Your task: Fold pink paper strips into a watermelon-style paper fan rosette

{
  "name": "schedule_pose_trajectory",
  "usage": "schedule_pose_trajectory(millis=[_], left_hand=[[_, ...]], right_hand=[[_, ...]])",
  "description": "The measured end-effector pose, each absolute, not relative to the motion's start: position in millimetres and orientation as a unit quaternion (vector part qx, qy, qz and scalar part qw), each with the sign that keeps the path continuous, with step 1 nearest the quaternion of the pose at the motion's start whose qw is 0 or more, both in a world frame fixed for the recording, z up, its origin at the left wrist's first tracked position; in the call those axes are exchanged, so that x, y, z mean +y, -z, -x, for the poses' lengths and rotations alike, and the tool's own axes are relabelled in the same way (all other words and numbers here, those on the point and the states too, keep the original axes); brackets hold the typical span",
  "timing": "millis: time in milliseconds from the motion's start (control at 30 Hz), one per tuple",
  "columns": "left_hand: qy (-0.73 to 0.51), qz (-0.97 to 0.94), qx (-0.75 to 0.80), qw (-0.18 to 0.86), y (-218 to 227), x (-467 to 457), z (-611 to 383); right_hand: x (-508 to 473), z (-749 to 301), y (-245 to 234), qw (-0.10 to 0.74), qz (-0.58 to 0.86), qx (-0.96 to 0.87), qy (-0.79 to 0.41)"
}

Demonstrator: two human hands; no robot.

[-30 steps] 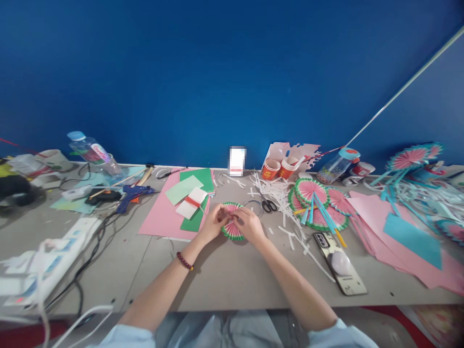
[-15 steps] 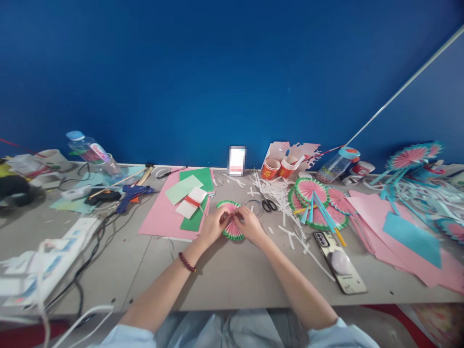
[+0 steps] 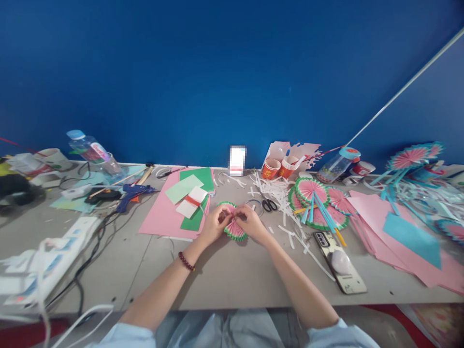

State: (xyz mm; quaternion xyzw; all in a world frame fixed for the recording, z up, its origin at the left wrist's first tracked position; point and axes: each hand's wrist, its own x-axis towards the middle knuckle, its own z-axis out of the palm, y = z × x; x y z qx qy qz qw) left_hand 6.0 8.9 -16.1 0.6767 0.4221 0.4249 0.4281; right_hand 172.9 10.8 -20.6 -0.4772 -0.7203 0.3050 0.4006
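A pleated paper fan (image 3: 236,231), pink with a green rim, is held just above the grey table in front of me. My left hand (image 3: 214,224) pinches it near its centre from the left. From the other side, the fingers of my right hand (image 3: 251,224) close on the same middle part. The fingertips nearly meet there and hide the fan's centre. Left of my hands lie a pink sheet (image 3: 155,217), green paper (image 3: 203,179) and a white card with a red band (image 3: 192,202). Black-handled scissors (image 3: 269,206) rest right of my right hand.
Finished paper fans (image 3: 312,191) and white paper strips (image 3: 286,208) lie to the right, with a phone (image 3: 340,263) nearer the edge. Paper cups (image 3: 271,168) stand at the back. A blue glue gun (image 3: 132,193), cables and a power strip (image 3: 54,261) occupy the left.
The fan has tilted slightly, its lower part swinging a little to the right. Both hands keep their pinch, with the right shifted slightly.
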Motion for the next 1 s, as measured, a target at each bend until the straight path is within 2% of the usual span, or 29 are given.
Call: schedule_pose_trajectory(millis=[333,767,1000], left_hand=[[-0.451,-0.600,0.386,0.537,11.8,9.9,-7.4],[-0.480,-0.599,0.387,0.511,13.8,12.5,-8.1],[-0.461,-0.633,0.410,0.468,15.6,12.9,-5.9]], right_hand=[[8.3,-171.8,14.3,0.436,0.453,-0.734,-0.257],[5.9,-171.4,15.4,0.412,0.455,-0.775,-0.147],[4.8,-171.0,9.8,0.412,0.464,-0.769,-0.151]])
